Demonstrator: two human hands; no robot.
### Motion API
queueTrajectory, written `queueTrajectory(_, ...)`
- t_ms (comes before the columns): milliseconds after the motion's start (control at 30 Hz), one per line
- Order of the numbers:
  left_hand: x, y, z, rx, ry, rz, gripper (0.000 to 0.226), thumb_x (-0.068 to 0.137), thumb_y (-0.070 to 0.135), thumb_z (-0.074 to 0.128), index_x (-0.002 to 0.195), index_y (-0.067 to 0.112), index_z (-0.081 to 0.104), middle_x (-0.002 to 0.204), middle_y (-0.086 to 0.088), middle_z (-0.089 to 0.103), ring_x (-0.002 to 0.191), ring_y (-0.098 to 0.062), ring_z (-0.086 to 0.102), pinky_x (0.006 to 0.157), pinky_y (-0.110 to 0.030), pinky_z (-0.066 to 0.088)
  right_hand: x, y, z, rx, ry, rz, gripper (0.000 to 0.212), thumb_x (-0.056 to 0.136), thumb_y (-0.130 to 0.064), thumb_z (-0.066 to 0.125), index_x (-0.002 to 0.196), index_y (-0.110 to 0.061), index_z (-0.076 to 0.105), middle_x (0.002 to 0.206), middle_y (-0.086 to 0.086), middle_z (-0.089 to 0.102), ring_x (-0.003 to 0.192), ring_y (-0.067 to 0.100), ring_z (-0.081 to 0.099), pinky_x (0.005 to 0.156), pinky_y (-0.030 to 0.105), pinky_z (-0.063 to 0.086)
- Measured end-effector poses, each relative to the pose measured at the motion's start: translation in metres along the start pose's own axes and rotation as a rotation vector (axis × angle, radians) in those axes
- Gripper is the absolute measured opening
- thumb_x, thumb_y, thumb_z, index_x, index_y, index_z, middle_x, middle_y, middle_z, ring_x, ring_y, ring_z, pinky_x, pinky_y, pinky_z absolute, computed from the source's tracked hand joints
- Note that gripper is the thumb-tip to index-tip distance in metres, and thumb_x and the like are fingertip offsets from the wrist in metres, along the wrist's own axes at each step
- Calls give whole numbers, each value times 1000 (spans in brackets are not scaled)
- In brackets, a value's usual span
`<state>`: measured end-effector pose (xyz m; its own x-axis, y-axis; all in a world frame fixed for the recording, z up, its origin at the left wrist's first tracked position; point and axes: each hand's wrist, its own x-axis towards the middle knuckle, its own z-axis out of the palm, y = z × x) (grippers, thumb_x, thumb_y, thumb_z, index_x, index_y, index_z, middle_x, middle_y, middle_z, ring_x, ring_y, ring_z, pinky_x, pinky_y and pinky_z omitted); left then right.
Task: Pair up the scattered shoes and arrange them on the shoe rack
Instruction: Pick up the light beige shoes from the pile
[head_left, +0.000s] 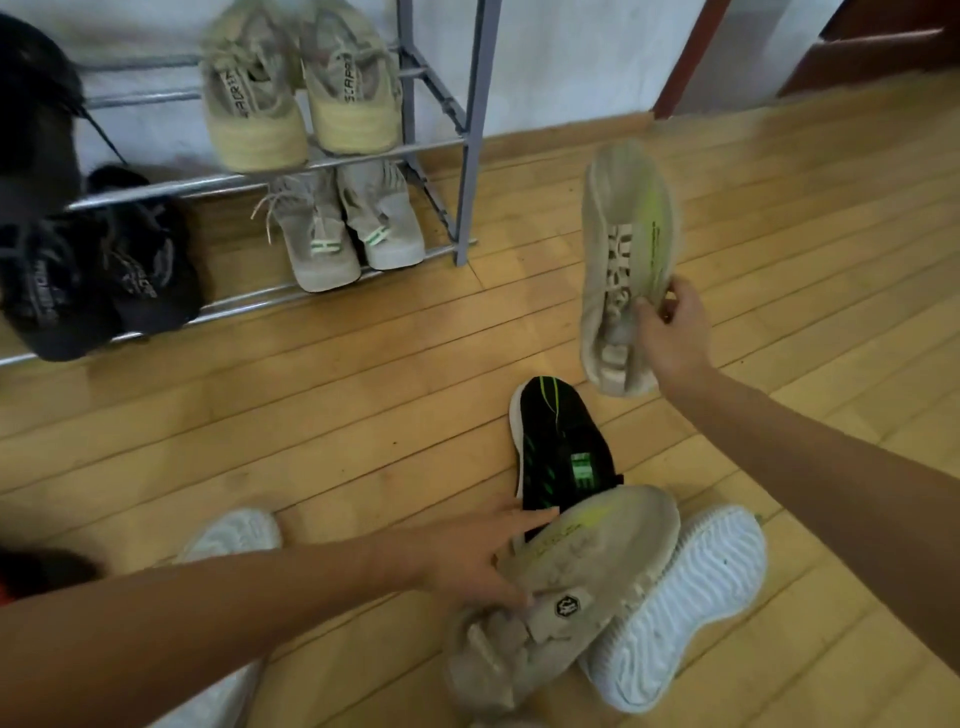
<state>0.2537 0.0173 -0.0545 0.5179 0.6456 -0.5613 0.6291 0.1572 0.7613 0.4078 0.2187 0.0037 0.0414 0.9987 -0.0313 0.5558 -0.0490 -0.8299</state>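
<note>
While right-hand fingers (645, 307) pinch a grey shoe (623, 234) aloft; left-hand fingers (532, 516) spread, touching matching shoe (597, 561)

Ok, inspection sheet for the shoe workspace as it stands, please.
Surface: wooden floor, shoes scattered on it.
Job's things: shoe rack holds beige pair above, grey pair and black pair below; raised beige shoe; floor beige shoe overlapping a black-green shoe; sole-up white shoe beside it; second white shoe left.
Clutter: dark shape at left edge, unclear.
Hands: right hand grips the raised beige shoe; left hand touches the floor beige shoe, fingers fairly straight.
Cables: nothing seen.
Surroundings: white wall, dark door frame.
</note>
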Motion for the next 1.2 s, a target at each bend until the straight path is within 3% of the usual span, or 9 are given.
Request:
queueTrajectory(67, 4, 1, 8, -108, 46, -78, 95, 81, 43, 68, 149, 42, 2, 158, 9, 3, 138, -24, 31, 106, -27, 36, 1, -10, -2, 294, -120, 148, 34, 92, -11, 54, 126, -9, 53, 113, 9, 65, 101, 23, 63, 93, 41, 52)
queueTrajectory(167, 3, -5, 20, -200, 50, -174, 103, 78, 44, 70, 148, 42, -5, 156, -1, 5, 139, -29, 26, 113, -36, 32, -16, -8, 4, 503, -308, 332, 38, 93, -10, 54, 131, -11, 53, 106, 2, 68, 97, 18, 65, 87, 34, 53)
queueTrajectory(300, -3, -10, 42, -333, 31, -130, 111, 77, 31, 75, 150, 31, -9, 155, 1, 23, 136, -19, 34, 112, -33, 35, -32, -2, 18, 483, -432, 358, 39, 93, -11, 54, 132, -12, 53, 107, 1, 69, 97, 16, 66, 84, 31, 53)
queueTrajectory(433, -7, -11, 38, -293, 78, -78, 112, 76, 37, 75, 150, 34, -9, 147, 5, 42, 126, -15, 50, 104, -31, 44, -37, -5, 21, 424, -495, 354, 36, 93, -12, 55, 129, -14, 54, 103, 1, 69, 90, 14, 65, 72, 27, 52)
queueTrajectory(567, -9, -6, 17, -99, -3, 16, 107, 81, 38, 71, 147, 44, -13, 150, 5, 37, 123, -14, 49, 92, -20, 40, -34, -8, 19, 425, -511, 351, 33, 93, -11, 55, 126, -14, 56, 100, 0, 69, 91, 15, 66, 82, 31, 53)
queueTrajectory(733, -4, 1, -4, -66, -152, 36, 102, 79, 21, 74, 148, 44, 2, 156, 8, 20, 138, -16, 31, 110, -32, 36, -32, -8, 19, 416, -528, 349, 33, 93, -11, 54, 126, -14, 56, 105, 2, 69, 96, 18, 65, 95, 37, 50)
queueTrajectory(867, -7, 1, -12, -118, -140, 57, 101, 76, 18, 76, 146, 48, 9, 154, 10, 23, 137, -16, 35, 108, -40, 42, -31, -8, 19, 407, -528, 356, 32, 93, -11, 55, 124, -15, 56, 107, 2, 69, 98, 19, 65, 99, 40, 48)
queueTrajectory(1133, -12, -3, -7, -64, -110, 81, 99, 80, 20, 74, 149, 42, 7, 156, 12, 16, 140, -9, 22, 109, -22, 28, -34, -10, 21, 399, -545, 358, 31, 93, -10, 55, 124, -14, 58, 105, 2, 70, 95, 19, 66, 100, 41, 48)
queueTrajectory(1200, -12, -2, -8, -41, -104, 82, 99, 79, 22, 75, 149, 42, 7, 156, 11, 16, 141, -10, 22, 111, -25, 29, -34, -9, 21, 392, -551, 358, 32, 93, -10, 55, 124, -14, 57, 107, 3, 69, 98, 20, 65, 100, 42, 48)
